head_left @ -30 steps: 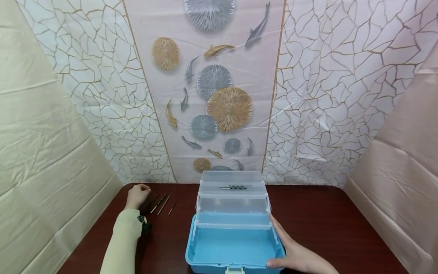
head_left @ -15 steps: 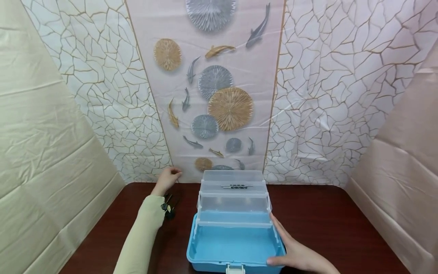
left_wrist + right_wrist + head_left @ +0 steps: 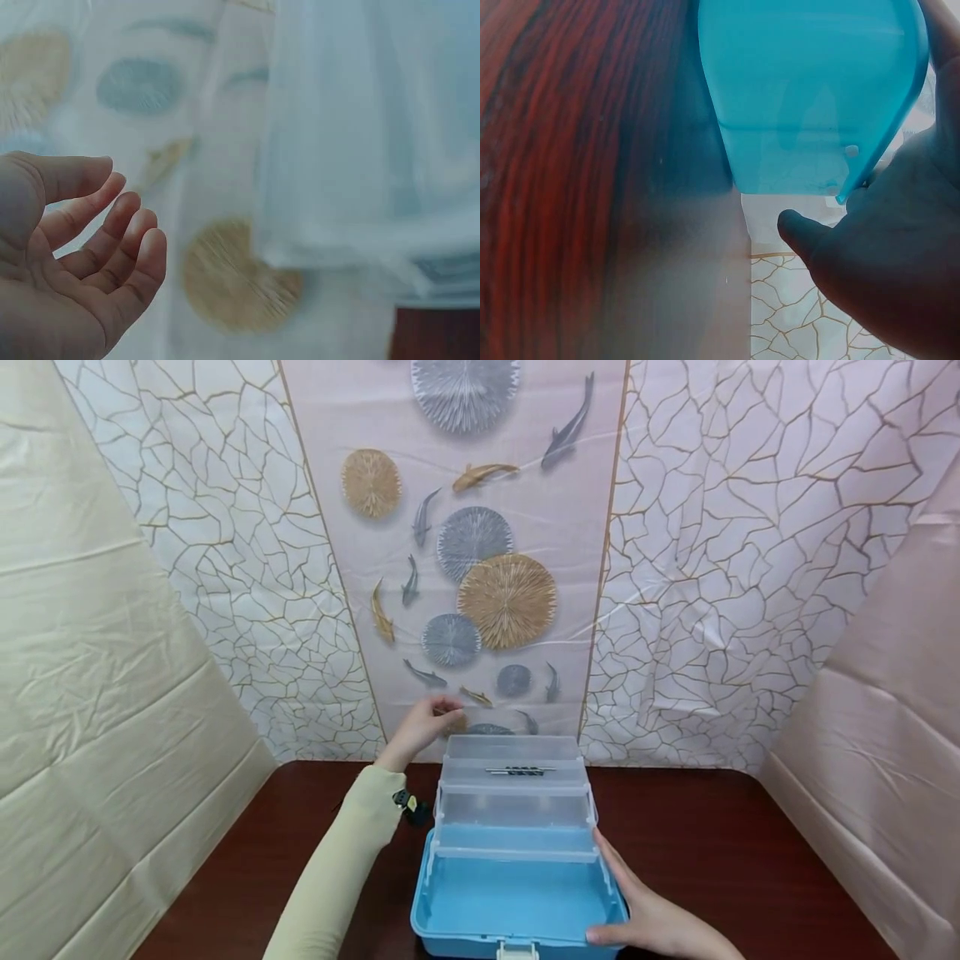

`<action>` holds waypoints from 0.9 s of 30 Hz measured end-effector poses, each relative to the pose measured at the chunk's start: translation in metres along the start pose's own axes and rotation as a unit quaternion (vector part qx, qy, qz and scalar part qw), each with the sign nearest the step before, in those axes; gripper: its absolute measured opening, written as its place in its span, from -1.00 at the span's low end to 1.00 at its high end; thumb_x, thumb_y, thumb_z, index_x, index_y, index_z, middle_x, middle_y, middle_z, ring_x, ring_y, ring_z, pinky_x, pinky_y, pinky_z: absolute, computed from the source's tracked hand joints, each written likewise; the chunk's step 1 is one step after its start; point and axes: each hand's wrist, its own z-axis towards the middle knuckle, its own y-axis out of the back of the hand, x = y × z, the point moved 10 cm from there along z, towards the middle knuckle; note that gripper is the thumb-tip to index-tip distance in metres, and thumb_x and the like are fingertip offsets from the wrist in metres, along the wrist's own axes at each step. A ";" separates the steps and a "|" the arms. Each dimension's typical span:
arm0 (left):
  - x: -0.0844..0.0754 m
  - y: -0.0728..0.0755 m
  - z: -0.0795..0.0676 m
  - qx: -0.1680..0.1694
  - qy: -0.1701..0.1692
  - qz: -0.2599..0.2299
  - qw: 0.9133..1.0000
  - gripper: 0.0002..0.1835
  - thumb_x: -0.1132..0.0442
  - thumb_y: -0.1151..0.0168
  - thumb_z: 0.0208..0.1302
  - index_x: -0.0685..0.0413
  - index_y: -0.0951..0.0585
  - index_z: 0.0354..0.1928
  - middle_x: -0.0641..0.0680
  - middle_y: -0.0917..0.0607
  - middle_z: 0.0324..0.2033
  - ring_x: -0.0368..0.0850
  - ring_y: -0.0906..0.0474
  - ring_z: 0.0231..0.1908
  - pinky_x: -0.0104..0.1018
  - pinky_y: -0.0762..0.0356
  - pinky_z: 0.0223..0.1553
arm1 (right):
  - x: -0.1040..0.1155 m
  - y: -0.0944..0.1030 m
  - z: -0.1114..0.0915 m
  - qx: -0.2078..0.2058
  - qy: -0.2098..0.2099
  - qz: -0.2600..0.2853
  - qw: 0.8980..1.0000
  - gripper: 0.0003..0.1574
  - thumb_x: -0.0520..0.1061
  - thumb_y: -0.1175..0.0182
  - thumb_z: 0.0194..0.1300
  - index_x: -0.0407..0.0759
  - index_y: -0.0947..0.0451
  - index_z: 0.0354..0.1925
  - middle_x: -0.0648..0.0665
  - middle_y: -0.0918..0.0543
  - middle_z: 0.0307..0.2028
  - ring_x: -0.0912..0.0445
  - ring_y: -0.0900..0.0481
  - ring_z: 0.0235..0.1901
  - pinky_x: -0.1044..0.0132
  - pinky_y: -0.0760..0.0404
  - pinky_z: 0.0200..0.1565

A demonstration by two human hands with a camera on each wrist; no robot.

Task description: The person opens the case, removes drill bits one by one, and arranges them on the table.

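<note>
My left hand (image 3: 429, 722) is raised just beyond the back left corner of a blue toolbox (image 3: 517, 902), whose clear trays (image 3: 517, 810) are fanned up. In the left wrist view that hand's fingers (image 3: 142, 247) are curled, with the thumb tip close to the index fingertip; I cannot tell whether something thin is pinched there. Several drill bits (image 3: 519, 771) lie in the top tray. My right hand (image 3: 648, 914) grips the toolbox's right side, thumb on the front rim. The right wrist view shows that hand beside the blue side wall (image 3: 810, 97).
The toolbox stands on a dark red wooden table (image 3: 697, 843), its white latch (image 3: 517, 950) facing me. A patterned cloth (image 3: 517, 602) hangs behind the table, with beige cloth (image 3: 112, 693) on the left. My left sleeve (image 3: 337, 877) crosses the table's left part.
My left hand has moved right and up from beside the drill bits on the left to near the toolbox's back. My arm now hides most of those bits. The right hand keeps its place.
</note>
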 end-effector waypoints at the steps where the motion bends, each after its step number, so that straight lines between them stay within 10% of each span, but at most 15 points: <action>1: -0.008 -0.003 0.002 0.005 -0.007 -0.001 1.000 -0.68 0.19 -0.14 0.32 0.28 -0.55 -0.02 0.24 -0.59 -0.16 0.25 -0.47 -0.11 0.04 -0.46 -0.17 | 0.000 0.000 0.000 -0.001 0.001 -0.002 1.000 0.35 -0.06 -0.28 0.18 0.34 0.60 0.39 -0.01 0.52 0.40 -0.12 0.41 0.33 -0.41 0.23 0.13; 11: -0.065 -0.034 0.014 0.044 -0.065 0.093 0.993 -0.75 0.15 -0.17 0.30 0.14 -0.59 -0.10 -0.01 -0.61 -0.29 -0.12 -0.53 -0.27 -0.26 -0.50 -0.30 | 0.000 0.001 -0.001 0.001 0.003 -0.012 1.000 0.34 -0.05 -0.28 0.19 0.31 0.61 0.39 0.00 0.53 0.40 -0.10 0.45 0.33 -0.40 0.21 0.14; 18: -0.066 -0.062 0.003 0.107 -0.064 0.121 0.985 -0.82 0.16 -0.15 0.31 0.04 -0.59 -0.11 -0.02 -0.59 -0.26 -0.10 -0.54 -0.27 -0.30 -0.52 -0.32 | 0.000 0.001 -0.001 0.008 0.006 -0.009 1.000 0.33 -0.05 -0.27 0.20 0.32 0.62 0.39 0.00 0.54 0.39 -0.11 0.48 0.33 -0.42 0.19 0.12; 27: -0.082 -0.084 -0.006 0.172 -0.121 0.212 0.954 -0.88 0.23 -0.16 0.30 -0.06 -0.60 -0.16 -0.07 -0.60 -0.30 -0.21 -0.52 -0.29 -0.33 -0.49 -0.28 | 0.003 0.001 0.001 0.012 0.024 0.017 0.999 0.32 -0.13 -0.24 0.23 0.27 0.62 0.40 0.03 0.57 0.39 -0.04 0.53 0.33 -0.36 0.20 0.17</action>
